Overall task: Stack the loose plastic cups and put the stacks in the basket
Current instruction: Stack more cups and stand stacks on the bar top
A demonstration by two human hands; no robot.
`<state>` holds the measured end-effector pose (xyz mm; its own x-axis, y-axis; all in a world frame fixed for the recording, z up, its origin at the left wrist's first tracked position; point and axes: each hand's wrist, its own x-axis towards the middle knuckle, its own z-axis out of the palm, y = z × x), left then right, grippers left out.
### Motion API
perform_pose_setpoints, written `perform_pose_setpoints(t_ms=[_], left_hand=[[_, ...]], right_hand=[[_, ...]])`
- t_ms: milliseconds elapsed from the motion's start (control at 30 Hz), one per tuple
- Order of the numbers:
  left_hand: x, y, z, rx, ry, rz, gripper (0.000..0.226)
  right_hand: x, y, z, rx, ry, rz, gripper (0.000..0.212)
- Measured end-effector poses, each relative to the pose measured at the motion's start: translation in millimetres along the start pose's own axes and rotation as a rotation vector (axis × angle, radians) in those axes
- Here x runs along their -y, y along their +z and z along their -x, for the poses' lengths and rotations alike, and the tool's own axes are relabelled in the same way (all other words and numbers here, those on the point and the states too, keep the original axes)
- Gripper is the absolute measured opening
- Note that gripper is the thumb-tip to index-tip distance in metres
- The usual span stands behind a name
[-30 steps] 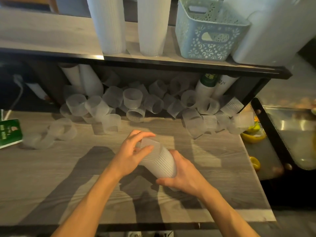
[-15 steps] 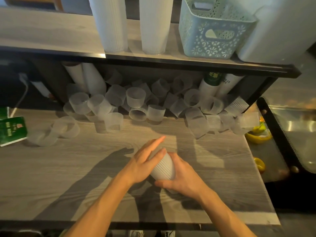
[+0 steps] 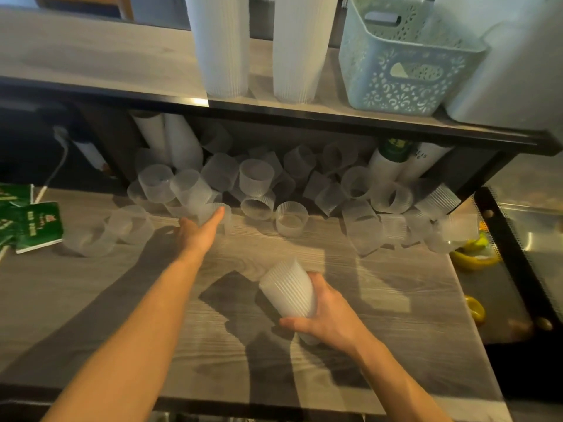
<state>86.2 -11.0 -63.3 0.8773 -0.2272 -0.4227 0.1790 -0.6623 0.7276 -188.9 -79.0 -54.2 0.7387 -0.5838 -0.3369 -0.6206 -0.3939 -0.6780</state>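
- Nearest me runs the dark front edge of the counter [image 3: 91, 315]; its right edge slants from five o'clock up toward three, and beyond it sits a dark tray [image 3: 499, 303] with yellow pieces on it.
- I see bare wood between my two forearms and out to nine o'clock, up to the green packets [image 3: 33, 223] at the left edge.
- My right hand [image 3: 327, 318], at about five o'clock, is clasped around the base of a stack of ribbed cups [image 3: 288, 289]; the stack tilts with its open mouth toward eleven o'clock, the thumb under it.
- My left arm stretches to twelve o'clock. The left hand [image 3: 199, 231] is loose, fingers straight, its fingertips [image 3: 220, 212] touching one loose cup [image 3: 213, 213] at the near edge of the pile.
- The loose cups [image 3: 256, 178] lie heaped from ten to two o'clock, under the black lip of the shelf [image 3: 91, 65], some upright, most on their sides.
- A single cup [image 3: 292, 219] stands apart in front of the heap.
- On the shelf, at one o'clock, stands the pale green basket [image 3: 402, 83], touching nothing I hold; two tall cup stacks [image 3: 224, 47] rise just left of it.
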Motion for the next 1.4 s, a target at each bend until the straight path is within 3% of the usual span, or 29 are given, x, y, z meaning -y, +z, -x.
perform_pose_setpoints(t_ms=[167,367,500,567,667,767,867,1100,1267,1400], left_hand=[[-8.7,10.7,-34.4,0.078,-0.068,0.067,0.098],[-7.4,27.6,-12.9,0.288,-0.096,0.339,0.05],[15.3,26.0,21.5,0.448,-0.111,0.495,0.057],[19.7,22.9,41.4,0.455,-0.05,0.579,0.054],[18.0,19.7,73.1,0.464,0.048,0.673,0.073],[16.8,18.5,98.9,0.489,0.175,0.715,0.075],[16.5,23.1,122.4,0.501,0.202,0.733,0.077],[12.6,30.6,140.9,0.482,0.256,0.725,0.055],[20.7,33.6,154.1,0.578,0.374,0.53,0.051],[28.7,32.3,148.2,0.66,0.343,0.412,0.065]], right_hand=[[-1.1,-0.5,2.1,0.001,0.032,-0.031,0.088],[-6.3,-5.4,2.1,-0.024,0.057,-0.076,0.09],[-6.6,-6.1,1.0,-0.01,0.059,-0.08,0.086],[-7.1,-6.3,0.3,0.005,0.056,-0.058,0.088],[-5.4,-6.8,0.7,0.006,0.039,-0.043,0.091],[-0.9,-2.8,2.9,0.005,0.02,-0.056,0.092],[2.7,0.2,6.6,-0.015,-0.021,-0.103,0.092],[9.3,-6.4,15.4,-0.071,-0.032,-0.199,0.09],[8.6,-9.3,16.9,-0.117,-0.017,-0.22,0.079],[0.4,-10.0,16.3,-0.108,-0.02,-0.202,0.081]])
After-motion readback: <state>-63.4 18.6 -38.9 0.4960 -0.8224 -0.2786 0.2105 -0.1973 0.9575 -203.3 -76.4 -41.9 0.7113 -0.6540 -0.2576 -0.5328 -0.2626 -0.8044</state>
